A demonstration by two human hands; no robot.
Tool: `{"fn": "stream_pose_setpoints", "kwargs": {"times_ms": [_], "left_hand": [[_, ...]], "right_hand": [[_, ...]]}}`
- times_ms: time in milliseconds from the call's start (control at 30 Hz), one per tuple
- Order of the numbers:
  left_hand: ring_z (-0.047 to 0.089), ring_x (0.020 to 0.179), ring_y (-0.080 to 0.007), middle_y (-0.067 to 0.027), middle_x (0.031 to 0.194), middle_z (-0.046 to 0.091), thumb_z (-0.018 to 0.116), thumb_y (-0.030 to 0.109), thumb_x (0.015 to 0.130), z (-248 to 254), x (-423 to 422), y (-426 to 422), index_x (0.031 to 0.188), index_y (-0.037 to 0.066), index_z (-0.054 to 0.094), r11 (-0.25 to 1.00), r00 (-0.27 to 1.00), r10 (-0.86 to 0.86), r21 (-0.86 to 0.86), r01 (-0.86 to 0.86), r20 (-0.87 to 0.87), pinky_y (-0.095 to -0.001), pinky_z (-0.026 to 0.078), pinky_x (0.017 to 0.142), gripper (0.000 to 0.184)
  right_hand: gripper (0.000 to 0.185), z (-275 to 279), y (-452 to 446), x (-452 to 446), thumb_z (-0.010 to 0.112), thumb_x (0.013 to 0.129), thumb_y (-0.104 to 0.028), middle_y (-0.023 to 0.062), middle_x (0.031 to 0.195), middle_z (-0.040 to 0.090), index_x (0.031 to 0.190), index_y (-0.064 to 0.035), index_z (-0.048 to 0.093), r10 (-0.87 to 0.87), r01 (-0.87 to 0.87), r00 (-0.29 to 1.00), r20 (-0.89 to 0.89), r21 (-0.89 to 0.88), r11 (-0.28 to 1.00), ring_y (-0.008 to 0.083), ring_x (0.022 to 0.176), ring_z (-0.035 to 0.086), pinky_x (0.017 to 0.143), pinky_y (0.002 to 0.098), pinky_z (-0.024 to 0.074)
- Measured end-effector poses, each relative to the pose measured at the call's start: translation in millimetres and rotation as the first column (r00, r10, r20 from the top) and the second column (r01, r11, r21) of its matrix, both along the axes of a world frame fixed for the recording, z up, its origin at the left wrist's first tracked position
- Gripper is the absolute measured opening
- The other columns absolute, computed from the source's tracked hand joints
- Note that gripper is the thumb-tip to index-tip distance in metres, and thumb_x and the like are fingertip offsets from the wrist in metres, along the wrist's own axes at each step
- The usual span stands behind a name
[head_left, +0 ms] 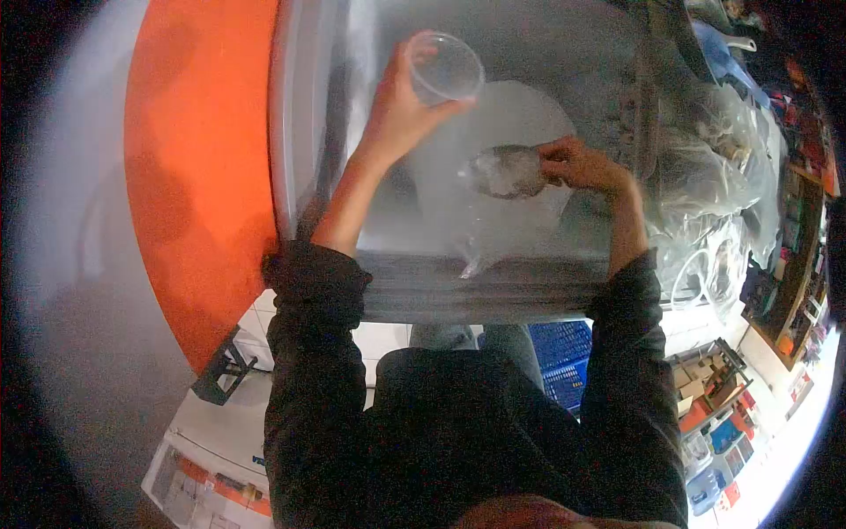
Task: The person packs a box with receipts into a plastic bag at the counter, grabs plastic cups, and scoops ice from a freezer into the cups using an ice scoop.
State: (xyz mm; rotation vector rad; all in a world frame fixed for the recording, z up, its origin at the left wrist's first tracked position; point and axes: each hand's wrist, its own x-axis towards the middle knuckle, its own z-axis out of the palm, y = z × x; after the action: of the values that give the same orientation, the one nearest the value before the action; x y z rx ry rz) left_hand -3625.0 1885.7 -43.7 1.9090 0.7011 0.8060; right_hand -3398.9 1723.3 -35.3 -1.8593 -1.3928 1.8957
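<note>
My left hand [398, 110] is wrapped round a clear plastic cup [447, 70], its round mouth tilted toward me. Lower and to the right, the fingers of my right hand [583, 166] are closed on the end of a shiny grey, rounded scoop-like thing [511, 173]; its exact kind and contents are blurred. Both hands are over a deep grey bin [388, 220] with a dull metallic look. A pale rounded mass [538, 110] shows beneath the hands. Thin, glossy clear material [473, 260] trails near the bin's front edge.
An orange panel [201, 159] stands along the left side. Crumpled clear plastic bags [718, 185] lie on the right. Blue crates [562, 353] are on the floor below. A shelf with boxes [709, 379] stands at the lower right, and a white cabinet [220, 423] at the lower left.
</note>
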Motion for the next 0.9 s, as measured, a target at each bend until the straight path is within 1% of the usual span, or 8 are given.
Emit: {"fn": "stream_pose_setpoints", "kwargs": {"times_ms": [200,300,367,467,633,700,800,900], "left_hand": [[0.047,0.113,-0.0307,-0.0139,0.118,0.050,0.081,0.018,0.058,-14.5,-6.8,10.5,0.124,0.006,0.040,0.986,0.976,0.033,0.167,0.003,-0.214,-0.0389,0.038,0.095,0.079],[0.046,0.113,-0.0329,-0.0141,0.118,0.051,0.082,0.017,0.056,-5.8,-1.4,-2.8,0.124,0.006,0.041,0.966,0.968,-0.044,0.236,0.104,-0.247,-0.0400,0.037,0.096,0.079],[0.046,0.116,-0.0290,-0.0139,0.123,0.049,0.081,0.009,0.054,5.7,9.4,-18.9,0.124,0.006,0.041,0.978,0.972,-0.170,0.091,0.186,-0.161,-0.0369,0.036,0.100,0.081],[0.048,0.111,-0.0289,-0.0146,0.117,0.050,0.084,0.019,0.055,-3.3,18.0,-34.3,0.124,0.006,0.039,0.984,0.990,-0.137,0.120,0.131,0.041,-0.0383,0.040,0.094,0.083],[0.049,0.108,-0.0271,-0.0136,0.114,0.049,0.084,0.019,0.057,-12.4,15.5,-20.9,0.123,0.004,0.035,0.998,0.991,0.047,0.034,-0.052,0.123,-0.0370,0.041,0.092,0.084],[0.048,0.110,-0.0242,-0.0112,0.117,0.047,0.084,0.018,0.057,-10.6,13.1,-13.0,0.122,0.006,0.037,0.988,0.977,0.148,0.026,-0.154,0.155,-0.0344,0.040,0.094,0.082],[0.049,0.107,-0.0258,-0.0126,0.113,0.048,0.084,0.019,0.057,-11.0,10.5,-3.9,0.121,0.004,0.035,0.970,0.950,0.243,-0.030,-0.242,0.196,-0.0369,0.042,0.090,0.083],[0.050,0.105,-0.0255,-0.0124,0.112,0.048,0.084,0.019,0.057,-9.4,9.0,-2.3,0.121,0.004,0.035,0.961,0.955,0.254,0.073,-0.267,0.153,-0.0372,0.042,0.089,0.083]], "right_hand": [[0.031,72.3,-9.3,5.9,0.056,0.084,-0.013,0.0008,0.076,0.061,0.113,-0.0036,0.059,-0.305,0.279,0.934,0.186,0.151,0.948,0.0066,0.067,0.051,0.058,0.0245,0.0435],[0.028,118.7,11.7,-17.3,0.056,0.082,-0.024,0.0090,0.077,0.067,0.104,-0.0088,0.064,-0.276,0.133,0.856,0.437,0.331,0.934,0.0199,0.074,0.065,0.066,0.0332,0.0496],[0.030,136.6,32.8,-58.6,0.055,0.080,-0.021,0.0066,0.080,0.066,0.110,-0.0182,0.062,-0.225,-0.221,0.450,0.864,0.351,0.910,0.0245,0.072,0.065,0.062,0.0376,0.0502],[0.039,124.3,33.5,-88.1,0.052,0.085,-0.017,0.0068,0.090,0.062,0.124,-0.0231,0.052,-0.262,-0.581,0.306,0.915,0.398,0.710,0.0278,0.072,0.062,0.062,0.0361,0.0495],[0.040,162.5,16.1,-78.0,0.049,0.086,-0.017,0.0054,0.094,0.063,0.125,-0.0262,0.050,-0.299,-0.365,0.314,0.901,0.406,0.838,0.0262,0.080,0.063,0.065,0.0384,0.0500],[0.037,142.8,1.9,-67.3,0.052,0.086,-0.024,0.0081,0.099,0.064,0.123,-0.0261,0.052,-0.198,-0.095,0.395,0.897,0.254,0.963,0.0254,0.085,0.064,0.067,0.0362,0.0507],[0.037,56.5,-10.1,-64.3,0.060,0.080,-0.035,0.0090,0.100,0.064,0.116,-0.0250,0.058,0.202,-0.385,0.536,0.820,0.025,0.923,0.0255,0.086,0.064,0.068,0.0358,0.0513],[0.033,3.1,-10.1,-85.5,0.062,0.078,-0.030,0.0057,0.087,0.064,0.110,-0.0235,0.061,-0.091,-0.309,0.517,0.851,0.285,0.907,0.0250,0.076,0.064,0.063,0.0372,0.0507]]}}
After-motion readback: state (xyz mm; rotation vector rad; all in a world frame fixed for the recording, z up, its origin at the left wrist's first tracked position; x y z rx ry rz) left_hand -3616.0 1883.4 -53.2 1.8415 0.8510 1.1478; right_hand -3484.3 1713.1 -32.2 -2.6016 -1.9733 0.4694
